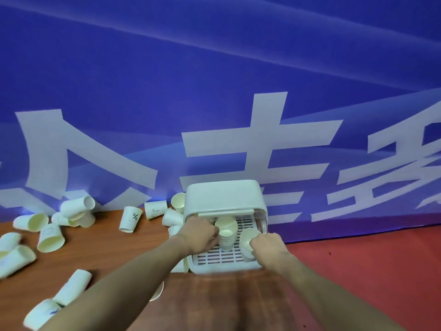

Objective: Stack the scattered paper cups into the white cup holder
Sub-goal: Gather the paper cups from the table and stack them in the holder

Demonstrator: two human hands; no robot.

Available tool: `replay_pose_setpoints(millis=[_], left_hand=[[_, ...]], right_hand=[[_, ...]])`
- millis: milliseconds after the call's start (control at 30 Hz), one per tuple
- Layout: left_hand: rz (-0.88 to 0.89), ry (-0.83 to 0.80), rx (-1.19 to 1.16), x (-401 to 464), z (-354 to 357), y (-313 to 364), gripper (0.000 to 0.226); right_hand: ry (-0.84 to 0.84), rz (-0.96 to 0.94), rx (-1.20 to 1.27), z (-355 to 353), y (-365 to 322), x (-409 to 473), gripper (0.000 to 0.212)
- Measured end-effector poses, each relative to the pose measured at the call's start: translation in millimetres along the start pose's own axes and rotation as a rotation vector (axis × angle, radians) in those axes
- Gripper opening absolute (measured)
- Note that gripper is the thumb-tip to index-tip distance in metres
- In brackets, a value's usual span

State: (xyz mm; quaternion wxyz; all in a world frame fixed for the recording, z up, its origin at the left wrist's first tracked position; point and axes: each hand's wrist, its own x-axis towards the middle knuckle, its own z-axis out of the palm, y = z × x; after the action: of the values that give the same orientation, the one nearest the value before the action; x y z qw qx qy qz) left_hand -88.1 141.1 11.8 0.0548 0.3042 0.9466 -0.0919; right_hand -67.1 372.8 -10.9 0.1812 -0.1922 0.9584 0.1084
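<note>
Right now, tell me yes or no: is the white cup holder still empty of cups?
No. Two stacks of paper cups stand upright on the slotted tray of the white cup holder.

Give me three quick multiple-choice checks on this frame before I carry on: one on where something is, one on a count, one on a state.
1. Where does the cup with the percent sign stand?
A. inside the holder
B. on the wooden table left of the holder
C. on the red surface to the right

2. How many cup stacks stand on the holder's slotted tray?
A. two
B. four
C. none

3. What is the right hand doing?
A. resting flat on the table
B. gripping the right-hand stack
C. lifting the holder's lid

Answers:
1 B: it stands on the brown tabletop, left of the white cup holder.
2 A: a middle stack and the right-hand one.
3 B: its fingers curl at that stack's rim.
</note>
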Motion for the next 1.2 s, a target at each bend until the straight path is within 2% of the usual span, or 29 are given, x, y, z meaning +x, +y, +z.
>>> replay_pose_setpoints(millis=[133,267,433,533,700,800,1067,1200], left_hand=[[-0.005,-0.020,0.025,-3,-13,3,0.037],[-0.048,-0.014,0.032,-13,-26,5,0.032],[-0.233,-0.084,0.015,-52,-34,7,0.037],[-0.351,-0.135,0.015,-87,-36,4,0.038],[-0.569,-0.173,-0.015,-151,-54,-18,0.031],[-0.663,-0.153,0.008,-197,-60,-34,0.035],[-0.758,-0.116,0.003,-335,-45,-64,0.038],[-0.834,-0.126,-0.048,-413,-23,-75,0.042]], right_hand=[[0.065,-0.035,0.009,-15,0,1,0.018],[0.161,-0.106,0.024,-38,-7,3,0.023],[0.278,-0.255,-0.011,-80,-27,11,0.035],[0.325,-0.313,0.006,-108,-48,11,0.034],[0.385,-0.388,-0.005,-138,-101,-9,0.033],[0.418,-0.413,-0.021,-152,-141,-25,0.037],[0.445,-0.440,-0.010,-180,-267,-67,0.033],[0.436,-0.476,-0.039,-182,-345,-86,0.039]])
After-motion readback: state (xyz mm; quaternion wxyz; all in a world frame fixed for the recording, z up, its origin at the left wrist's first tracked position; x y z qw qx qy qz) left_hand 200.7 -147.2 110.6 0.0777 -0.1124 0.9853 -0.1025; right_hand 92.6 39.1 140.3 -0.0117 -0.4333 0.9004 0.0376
